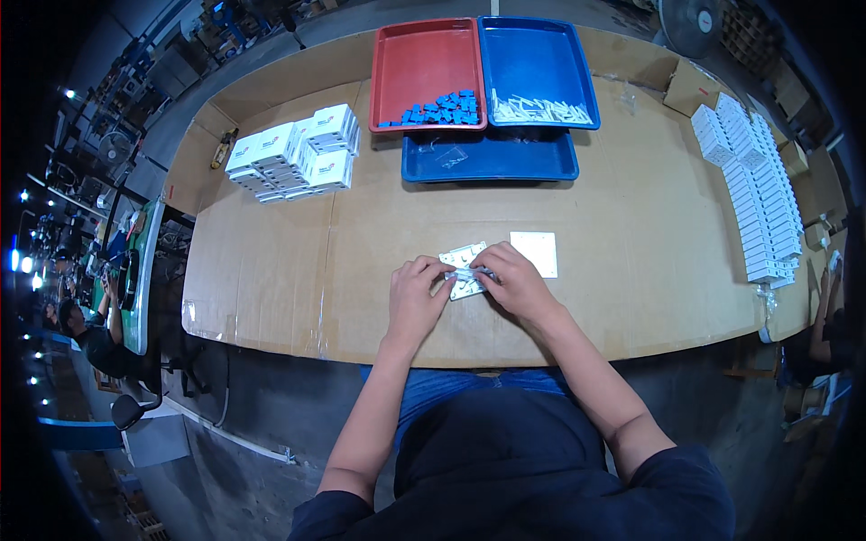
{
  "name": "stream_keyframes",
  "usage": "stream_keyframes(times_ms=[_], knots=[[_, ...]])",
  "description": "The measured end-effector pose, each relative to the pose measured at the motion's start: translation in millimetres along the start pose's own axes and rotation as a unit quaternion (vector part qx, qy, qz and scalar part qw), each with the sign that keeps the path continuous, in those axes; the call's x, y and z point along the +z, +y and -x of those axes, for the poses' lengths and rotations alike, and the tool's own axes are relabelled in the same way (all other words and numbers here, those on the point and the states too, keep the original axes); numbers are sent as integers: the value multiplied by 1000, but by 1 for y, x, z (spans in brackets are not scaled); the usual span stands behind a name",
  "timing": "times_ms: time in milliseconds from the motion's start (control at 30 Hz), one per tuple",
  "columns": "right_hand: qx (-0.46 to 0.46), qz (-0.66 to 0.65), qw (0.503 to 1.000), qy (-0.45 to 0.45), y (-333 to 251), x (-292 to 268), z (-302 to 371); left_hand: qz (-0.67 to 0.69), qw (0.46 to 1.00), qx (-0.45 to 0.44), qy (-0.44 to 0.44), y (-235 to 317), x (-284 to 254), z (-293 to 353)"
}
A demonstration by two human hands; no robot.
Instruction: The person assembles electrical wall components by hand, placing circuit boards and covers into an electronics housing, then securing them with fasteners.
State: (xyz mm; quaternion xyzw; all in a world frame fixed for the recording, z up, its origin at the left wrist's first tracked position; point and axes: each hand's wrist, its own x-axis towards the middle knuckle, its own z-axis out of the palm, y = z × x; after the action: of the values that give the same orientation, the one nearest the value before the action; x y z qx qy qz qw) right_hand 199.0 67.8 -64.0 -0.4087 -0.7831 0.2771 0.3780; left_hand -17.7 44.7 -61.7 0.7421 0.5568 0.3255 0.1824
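A white plastic plate with cut-outs and raised parts [467,253] lies tilted on the cardboard tabletop in front of me. My left hand [419,293] is closed at its left edge, thumb and fingers pinched together. From the right, my right hand [514,278] pinches at the middle of the same plate, with its fingertips close to those of the left. Something small and whitish shows between the fingertips, too covered to make out. Just beyond my right hand rests a flat white square plate [539,252], touched by neither hand.
A red tray [424,63] holds blue pieces; the blue tray [532,54] beside it holds white sticks. A lower blue tray [492,160] sits before them. White boxes [298,153] are stacked left, rows of white housings [758,207] right. Cardboard walls edge the table.
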Motion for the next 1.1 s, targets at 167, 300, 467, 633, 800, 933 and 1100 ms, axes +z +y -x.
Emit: stream_keyframes(times_ms=[167,300,467,633,800,933,1100], knots=[[-13,56,998,-10,5,-5,1,-11,999,36,-8,1,2,0],[-29,62,998,0,11,-4,0,-29,999,41,-10,1,5,0],[-36,65,997,-16,11,-8,1,-51,998,35,-4,3,6,-2],[-1,101,993,-58,8,-14,-5,-24,1000,16,-2,3,7,-7],[38,168,983,-61,1,-8,-7,-13,1000,5,-12,0,9,-3],[38,208,974,-78,-1,-7,-7,-27,999,28,-32,-3,7,-4],[0,217,970,-110,-5,-15,-8,-34,994,97,-36,3,-4,-4]])
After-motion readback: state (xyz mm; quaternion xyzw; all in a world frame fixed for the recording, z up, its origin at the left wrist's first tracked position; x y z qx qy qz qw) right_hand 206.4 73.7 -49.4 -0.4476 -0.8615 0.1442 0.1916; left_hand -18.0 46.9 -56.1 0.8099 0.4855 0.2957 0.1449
